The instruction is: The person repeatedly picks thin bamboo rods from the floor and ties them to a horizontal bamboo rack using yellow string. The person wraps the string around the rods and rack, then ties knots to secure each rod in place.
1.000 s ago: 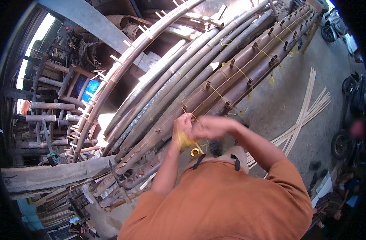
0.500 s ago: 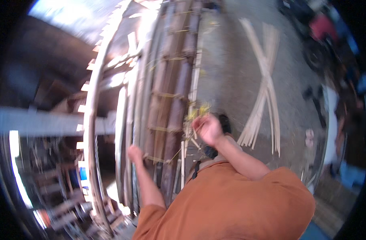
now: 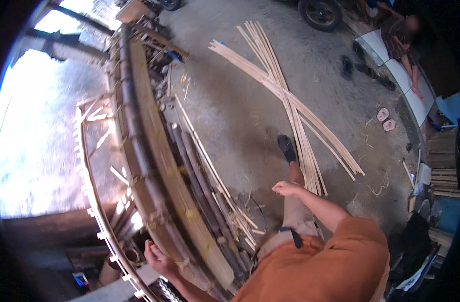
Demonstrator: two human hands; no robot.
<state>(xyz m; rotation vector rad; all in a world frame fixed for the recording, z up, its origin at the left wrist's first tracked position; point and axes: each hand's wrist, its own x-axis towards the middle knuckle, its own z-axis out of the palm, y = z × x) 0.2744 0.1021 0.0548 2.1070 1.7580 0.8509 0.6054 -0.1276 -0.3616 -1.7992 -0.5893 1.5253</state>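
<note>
My left hand (image 3: 160,259) is beside the left edge of a long bundle of bamboo poles (image 3: 135,113), its fingers loosely bent and apart with nothing visible in them. Close by it runs a bent bamboo rail (image 3: 92,194) with short pale pegs along it. My right hand (image 3: 286,189) hangs over my leg, fingers curled together, and nothing shows in it. Wide split-bamboo strips (image 3: 162,151) lie along the bundle, with yellow ties (image 3: 190,214) across them. To the right, long pale bamboo slats (image 3: 285,93) lie crossed on the concrete floor, near my shoe (image 3: 286,147).
Thinner poles (image 3: 189,156) and loose sticks (image 3: 242,221) lie right of the bundle. A motorbike wheel (image 3: 320,14) stands at the back. At far right a person (image 3: 402,45) sits on a tiled ledge (image 3: 412,98), with pink sandals (image 3: 386,120) nearby.
The view has swung, and the crossed slats now appear farther left. My right hand has moved away from the yellow ties, out over my leg. My left hand remains on the bundle's left side.
</note>
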